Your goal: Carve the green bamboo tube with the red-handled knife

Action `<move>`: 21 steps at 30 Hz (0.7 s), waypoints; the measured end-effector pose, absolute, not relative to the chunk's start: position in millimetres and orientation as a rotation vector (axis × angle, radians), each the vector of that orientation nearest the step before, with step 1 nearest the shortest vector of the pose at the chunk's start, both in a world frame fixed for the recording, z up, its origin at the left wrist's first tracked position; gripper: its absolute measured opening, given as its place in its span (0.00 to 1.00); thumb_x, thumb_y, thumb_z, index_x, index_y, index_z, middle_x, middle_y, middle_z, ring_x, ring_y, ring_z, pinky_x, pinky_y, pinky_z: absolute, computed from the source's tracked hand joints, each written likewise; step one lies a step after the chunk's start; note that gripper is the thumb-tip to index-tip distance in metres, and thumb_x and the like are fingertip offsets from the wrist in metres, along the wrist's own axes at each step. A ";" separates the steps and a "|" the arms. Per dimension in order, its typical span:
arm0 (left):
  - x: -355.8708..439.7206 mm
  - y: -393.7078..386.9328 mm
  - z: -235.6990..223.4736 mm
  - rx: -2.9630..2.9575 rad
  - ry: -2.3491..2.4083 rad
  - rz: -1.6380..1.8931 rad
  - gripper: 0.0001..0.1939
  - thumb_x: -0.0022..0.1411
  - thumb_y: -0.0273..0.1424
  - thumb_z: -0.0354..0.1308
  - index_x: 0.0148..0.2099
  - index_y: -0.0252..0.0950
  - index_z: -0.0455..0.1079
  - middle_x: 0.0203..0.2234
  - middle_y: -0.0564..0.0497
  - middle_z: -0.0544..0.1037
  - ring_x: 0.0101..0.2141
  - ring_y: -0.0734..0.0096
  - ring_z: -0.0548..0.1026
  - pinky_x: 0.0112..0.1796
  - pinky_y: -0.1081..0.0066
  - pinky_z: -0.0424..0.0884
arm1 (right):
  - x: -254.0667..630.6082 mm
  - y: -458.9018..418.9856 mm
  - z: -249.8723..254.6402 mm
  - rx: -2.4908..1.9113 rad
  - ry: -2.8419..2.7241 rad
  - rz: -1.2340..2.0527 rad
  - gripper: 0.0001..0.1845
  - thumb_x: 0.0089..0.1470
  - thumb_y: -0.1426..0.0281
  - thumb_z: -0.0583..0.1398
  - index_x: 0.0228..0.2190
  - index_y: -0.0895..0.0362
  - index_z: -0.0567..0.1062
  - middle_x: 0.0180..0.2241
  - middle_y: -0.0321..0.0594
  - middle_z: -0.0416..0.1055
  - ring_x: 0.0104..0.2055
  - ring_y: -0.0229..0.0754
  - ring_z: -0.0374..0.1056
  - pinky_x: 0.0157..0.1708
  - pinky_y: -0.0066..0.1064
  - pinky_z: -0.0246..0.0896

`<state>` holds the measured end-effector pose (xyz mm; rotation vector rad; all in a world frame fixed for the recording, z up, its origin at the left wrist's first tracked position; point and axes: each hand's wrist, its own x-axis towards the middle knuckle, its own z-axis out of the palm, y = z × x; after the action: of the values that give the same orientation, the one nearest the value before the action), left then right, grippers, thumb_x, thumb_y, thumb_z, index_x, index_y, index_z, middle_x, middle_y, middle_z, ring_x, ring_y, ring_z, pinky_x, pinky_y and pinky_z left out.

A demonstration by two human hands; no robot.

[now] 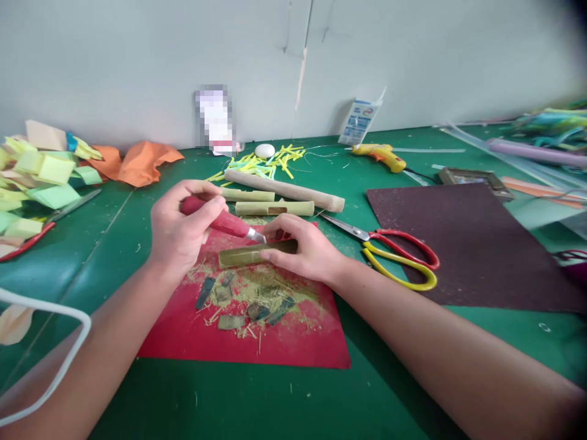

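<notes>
My left hand (181, 223) is closed around the red handle of a carving knife (224, 221). Its short metal blade points right and meets the upper side of a bamboo piece (238, 255). My right hand (305, 247) grips the right end of that bamboo, thumb along the near side and fingers over the far side. The bamboo lies level above a red sheet (316, 342) strewn with pale shavings and several dark bamboo chips (232, 322). Just behind are a bamboo tube with a cut slot (293, 209), another bamboo piece (247, 195) and a wooden rod (284, 188).
Red-and-yellow-handled scissors (398, 250) lie right of my right hand, beside a dark brown board (458, 244). A yellow glue gun (380, 157), a carton (360, 121) and a phone (215, 119) are at the back. Folded paper pieces (41, 171) crowd the left.
</notes>
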<state>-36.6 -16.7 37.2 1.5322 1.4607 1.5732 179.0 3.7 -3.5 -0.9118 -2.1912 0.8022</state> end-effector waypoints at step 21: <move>-6.3 -44.2 65.2 2.281 1.356 1.614 0.04 0.62 0.33 0.61 0.39 0.41 0.72 0.33 0.55 0.78 0.36 0.71 0.76 0.41 0.69 0.74 | 157.4 -14.9 31.4 -0.698 -2.052 0.726 0.09 0.52 0.65 0.66 0.31 0.56 0.73 0.29 0.35 0.67 0.28 0.35 0.61 0.27 0.30 0.60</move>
<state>-6.3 -44.2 65.2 2.2814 1.3561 1.6137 157.4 -14.9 31.4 -0.6976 -2.0522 0.7259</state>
